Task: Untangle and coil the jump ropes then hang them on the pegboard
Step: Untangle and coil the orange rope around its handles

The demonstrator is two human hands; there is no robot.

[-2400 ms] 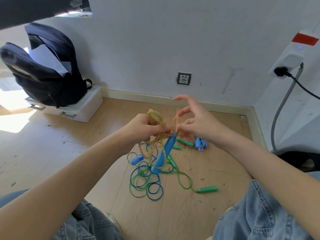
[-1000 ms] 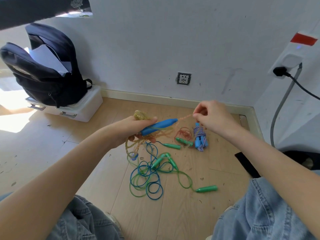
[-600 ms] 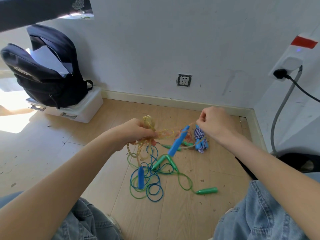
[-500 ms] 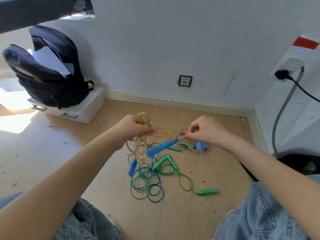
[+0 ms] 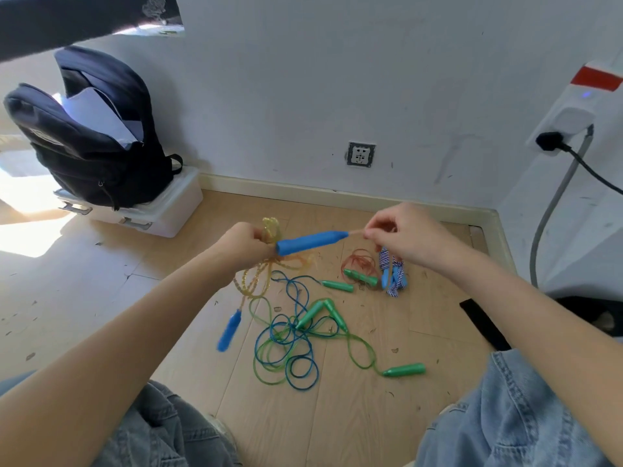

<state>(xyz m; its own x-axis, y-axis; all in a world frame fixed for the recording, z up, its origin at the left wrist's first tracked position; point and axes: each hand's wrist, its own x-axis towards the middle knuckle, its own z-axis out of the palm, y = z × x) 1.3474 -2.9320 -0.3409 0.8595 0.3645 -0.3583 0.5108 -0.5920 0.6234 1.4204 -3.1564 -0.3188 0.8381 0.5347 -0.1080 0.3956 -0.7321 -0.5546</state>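
Observation:
My left hand [image 5: 247, 246] grips a bunch of yellow-orange beaded jump rope [image 5: 259, 274] above the floor. One blue handle [image 5: 312, 242] of that rope lies level between my hands. My right hand [image 5: 403, 235] pinches the cord at the handle's tip. The rope's other blue handle [image 5: 230, 330] dangles below my left hand. On the floor lies a tangle of blue and green ropes [image 5: 286, 345] with green handles [image 5: 404, 370]. A red cord [image 5: 359, 262] and a blue-and-white braided rope [image 5: 392, 276] lie further back.
A black backpack [image 5: 91, 139] sits on a white plastic box [image 5: 161, 210] at the left wall. A wall socket [image 5: 360, 154] is straight ahead. A plug and grey cable [image 5: 553, 210] hang at the right. My knees in jeans [image 5: 505, 416] frame the floor.
My right hand has moved up and right, pulling the cord taut, and the blue handle has swung up to lie level. The second blue handle keeps swinging below my left hand.

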